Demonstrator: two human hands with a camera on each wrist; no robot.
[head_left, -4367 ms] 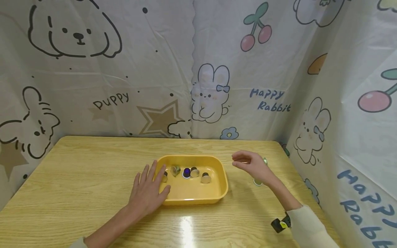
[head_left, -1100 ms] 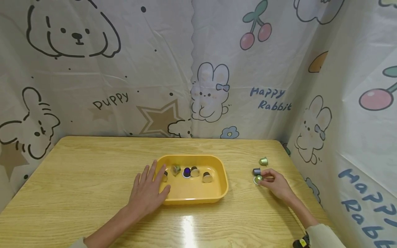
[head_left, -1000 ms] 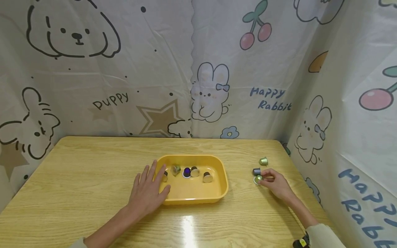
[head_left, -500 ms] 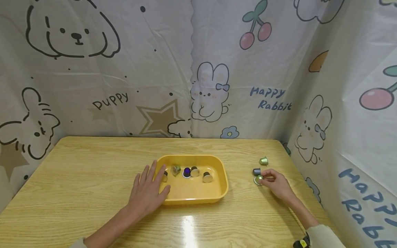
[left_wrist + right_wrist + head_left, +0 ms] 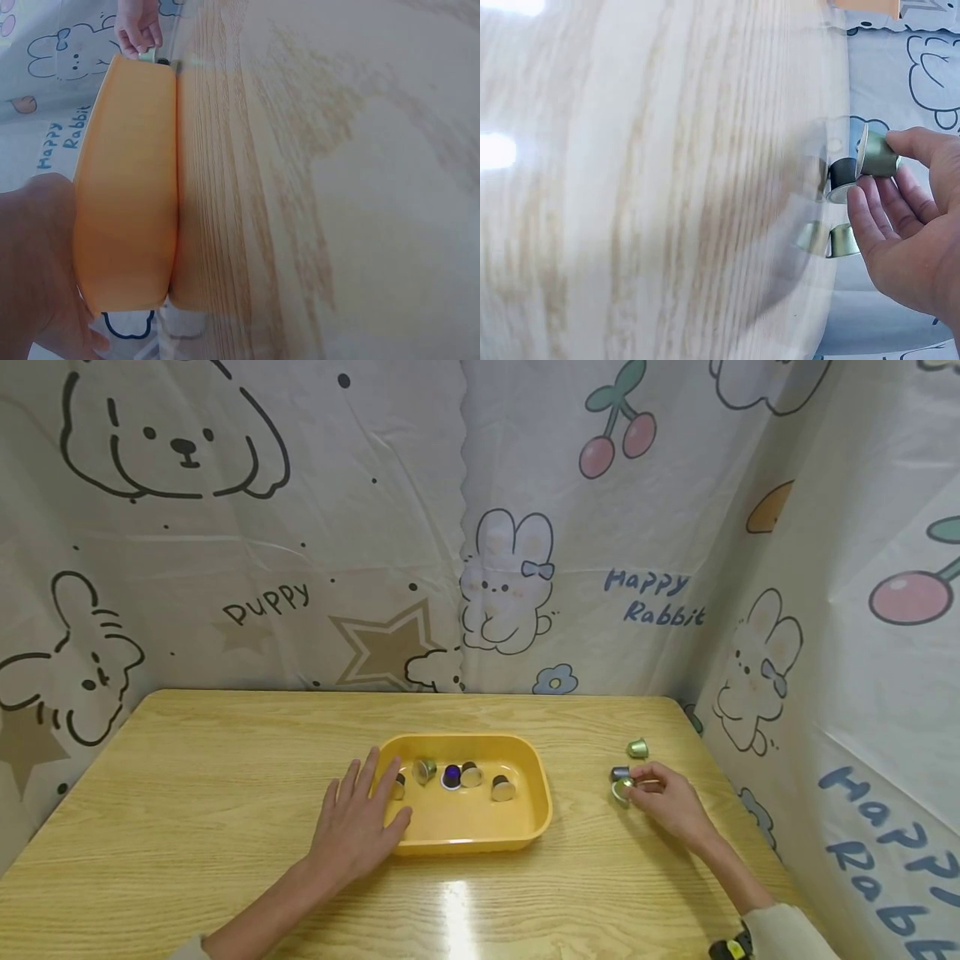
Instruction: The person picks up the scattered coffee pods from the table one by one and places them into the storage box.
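My right hand (image 5: pixel 672 802) pinches a green coffee capsule (image 5: pixel 880 156) between thumb and fingers, tilted with its lid facing sideways. Close by on the table are a dark grey capsule (image 5: pixel 619 773) and another light green capsule (image 5: pixel 637 749). My left hand (image 5: pixel 356 827) lies with spread fingers against the left end of the yellow tray (image 5: pixel 480 835). Inside that tray sit several capsules, among them a purple one (image 5: pixel 452 776), a green one (image 5: pixel 424 770) and a dark one with a pale lid (image 5: pixel 502 788). Another capsule there is partly hidden behind my left fingers.
The wooden table (image 5: pixel 225 760) ends at a patterned cloth (image 5: pixel 375 527) behind and to the right. A dark wrist device (image 5: pixel 729 947) shows by my right sleeve.
From beside the tray, my right hand has moved right to the loose capsules. Over the last half second the pinched green capsule has tipped and risen slightly. My left hand stays put.
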